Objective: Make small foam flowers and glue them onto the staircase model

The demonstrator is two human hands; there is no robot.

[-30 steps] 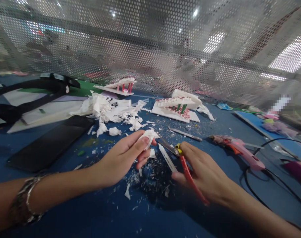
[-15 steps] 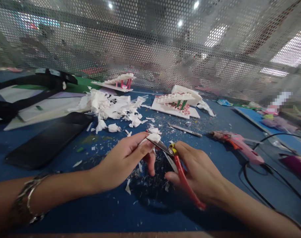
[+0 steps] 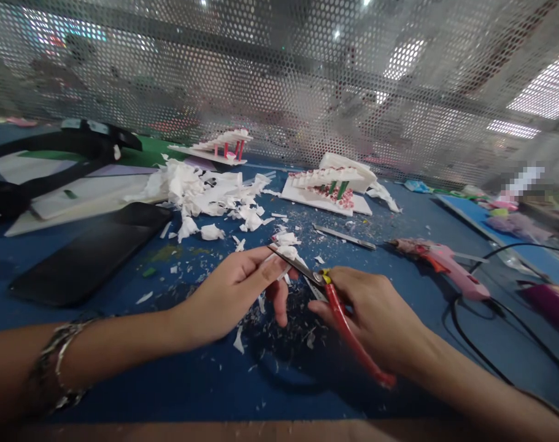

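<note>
My left hand [image 3: 235, 294] pinches a small piece of white tissue paper [image 3: 287, 253] between thumb and fingers, at the middle of the table. In my right hand [image 3: 369, 310] is a pair of scissors [image 3: 339, 313] with red and yellow handles. Its blades point to the upper left and lie across the paper, close to the left fingertips. Small white scraps are strewn on the blue table [image 3: 178, 393] under and around both hands. A heap of torn white tissue [image 3: 196, 190] lies just beyond my left hand.
Two small stair models, one with red posts [image 3: 226, 146] and one with green posts [image 3: 327, 187], stand behind. Tweezers [image 3: 344, 237] lie before the nearer one. A pink glue gun [image 3: 445, 264] with its cable is at right, a black phone-like slab [image 3: 90, 255] at left. Perforated metal [image 3: 270, 80] rises behind.
The scissors' blades have come closer together over the paper, and the red handle has swung slightly right. My left hand keeps its pinch. The view has shifted slightly.
</note>
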